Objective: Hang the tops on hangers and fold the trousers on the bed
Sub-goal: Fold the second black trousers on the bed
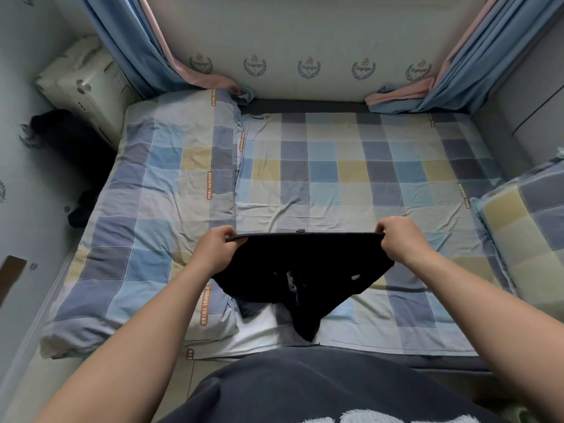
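Gripping left hand (pixel 218 247): my fingers curled round the waistband's left end.
Right hand (pixel 399 239): pinching the right end.
Trousers (pixel 305 270): black, possibly shorts; waistband stretched taut between my 2 hands, cloth drooping over the near edge of the checked bed (pixel 335 166).
Pillow (pixel 171 209): just left of them.

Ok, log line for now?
left hand: grips waistband | right hand: grips waistband | trousers: spread, lower part on bed
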The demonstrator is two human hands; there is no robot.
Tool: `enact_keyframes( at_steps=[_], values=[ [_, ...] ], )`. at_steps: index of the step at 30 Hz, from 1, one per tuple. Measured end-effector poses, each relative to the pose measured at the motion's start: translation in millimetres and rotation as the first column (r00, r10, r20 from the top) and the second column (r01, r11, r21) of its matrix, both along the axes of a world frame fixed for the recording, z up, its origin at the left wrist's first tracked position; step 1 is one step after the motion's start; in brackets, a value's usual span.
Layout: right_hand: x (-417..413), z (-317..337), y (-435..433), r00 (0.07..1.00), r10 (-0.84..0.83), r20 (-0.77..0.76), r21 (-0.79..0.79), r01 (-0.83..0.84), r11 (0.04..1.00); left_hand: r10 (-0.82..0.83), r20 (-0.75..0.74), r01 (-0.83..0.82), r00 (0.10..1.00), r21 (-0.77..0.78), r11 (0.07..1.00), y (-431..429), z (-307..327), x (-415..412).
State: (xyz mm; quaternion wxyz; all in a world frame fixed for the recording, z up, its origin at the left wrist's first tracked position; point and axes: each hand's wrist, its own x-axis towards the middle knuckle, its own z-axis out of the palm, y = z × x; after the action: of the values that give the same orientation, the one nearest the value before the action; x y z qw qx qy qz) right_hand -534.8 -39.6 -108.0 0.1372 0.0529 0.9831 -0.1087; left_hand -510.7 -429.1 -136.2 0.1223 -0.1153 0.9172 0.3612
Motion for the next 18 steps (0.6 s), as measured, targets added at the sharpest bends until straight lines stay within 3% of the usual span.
enact_keyframes(
  at_steps=[5, 7, 13, 16, 18],
  values=[
    [15.1, -15.3, 12.3, 0.998, -0.045, -0.044, 0.154, 0.052, 0.987, 0.041, 0.028, -0.032, 0.999, -0.25, 0.968, -15.3, -14.1, 10.3],
    [22.4, -22.3, 16.1, 0.995, -0.058, -0.081, 0.147, 0.069, 0.987, 0.084, 0.01, -0.078, 0.996, -0.292, 0.953, -19.5, -24.5, 18.8],
    [35.3, -39.0, 18.2, 0.951, -0.299, -0.082, -0.068, 0.293, 0.954, 0.244, -0.022, -0.236, 0.97, -0.352, 0.906, -23.2, -46.9, 47.8],
    [40.9, -43.4, 26.9, 0.886, -0.464, 0.002, -0.173, 0.457, 0.873, 0.358, 0.087, -0.324, 0.93, -0.273, 0.906, -36.2, -52.4, 57.6],
    [41.8, -43.2, 24.9, 0.825, -0.555, 0.111, -0.31, 0.559, 0.769, 0.439, 0.203, -0.413, 0.875, -0.16, 0.897, -39.5, -53.7, 61.1]
  ],
)
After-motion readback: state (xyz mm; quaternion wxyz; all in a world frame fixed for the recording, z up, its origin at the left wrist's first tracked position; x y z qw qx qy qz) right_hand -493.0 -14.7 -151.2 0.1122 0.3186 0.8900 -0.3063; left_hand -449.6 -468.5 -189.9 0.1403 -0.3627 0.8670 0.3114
